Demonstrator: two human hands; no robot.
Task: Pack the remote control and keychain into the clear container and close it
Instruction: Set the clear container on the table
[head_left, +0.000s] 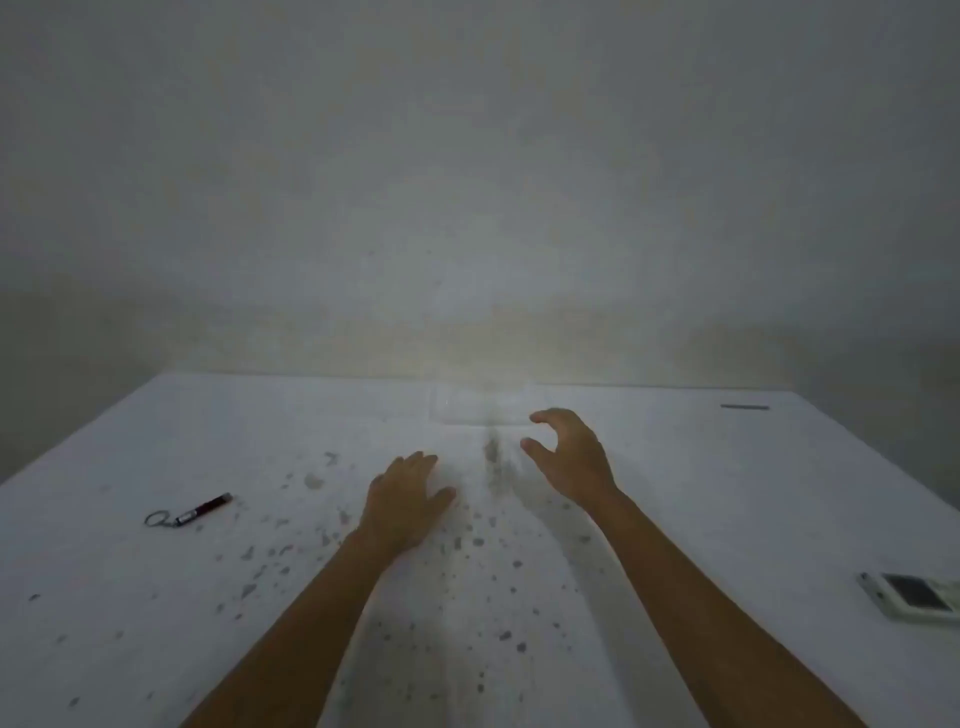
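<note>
1. The fingers (543, 415) of my right hand (571, 457) are curled and spread wide, like a half-open claw, and they hold nothing. The left hand (402, 499) lies flat on the desk (727, 493), fingers together and also without anything.
2. Just ahead of the right hand, at the far middle of the desk, I see a faint clear container (483, 408). It is blurred, so I cannot tell if a lid is on it.
3. The keychain (189, 510) lies well apart to the left of my left hand. Its long axis runs from the ring at the lower left to the dark tip at the upper right.
4. The remote control (911, 597) lies at the right edge of the view, well apart from my right hand and nearer to me.
5. I judge the right hand is the nearer one for the container, the left for the keychain.
</note>
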